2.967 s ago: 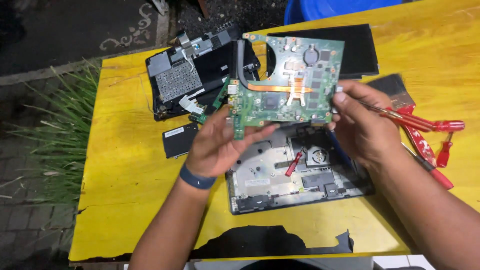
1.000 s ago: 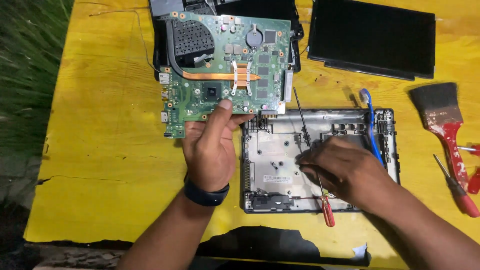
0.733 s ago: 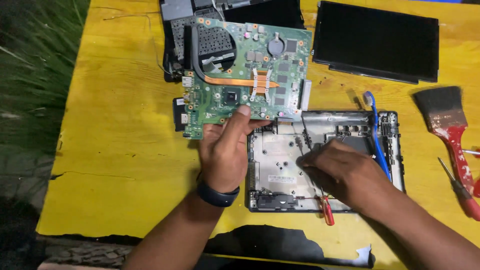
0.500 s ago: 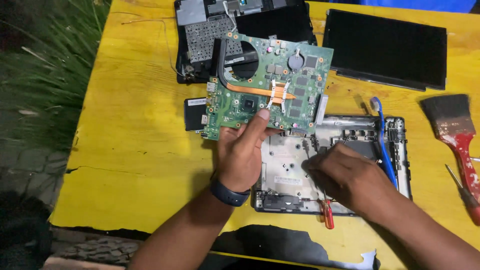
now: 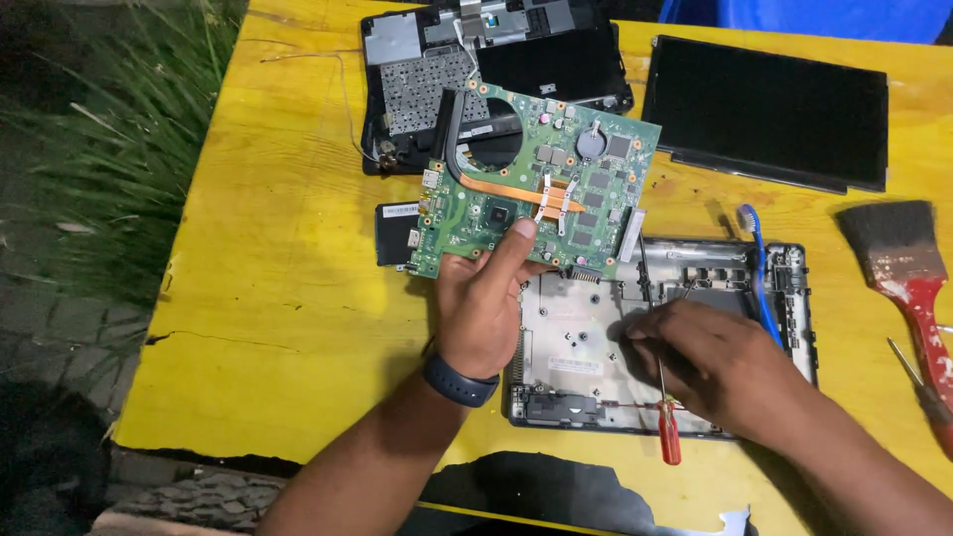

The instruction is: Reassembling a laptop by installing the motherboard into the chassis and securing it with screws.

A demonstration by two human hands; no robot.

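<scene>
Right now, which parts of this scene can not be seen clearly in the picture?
Head view only:
- Right hand covers the grey laptop base shell beneath it; the fingertips' work is hidden.
- Left hand hides the near edge of the green circuit board.
- Red-handled paintbrush: handle end cut off by the right edge.
- Red-handled screwdriver: tip hidden under the right hand.

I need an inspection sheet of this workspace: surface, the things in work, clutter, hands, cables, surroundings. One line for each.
Surface: yellow table, paint chipped at the near edge.
Things in work: green circuit board held tilted above the table; open laptop base below.
Clutter: keyboard cover, screen panel, paintbrush, small black module.
Hands: left hand grips the board's lower edge; right hand rests in the base, red-handled screwdriver.
Cables: blue cable on the base.
Surroundings: grass at left.
</scene>
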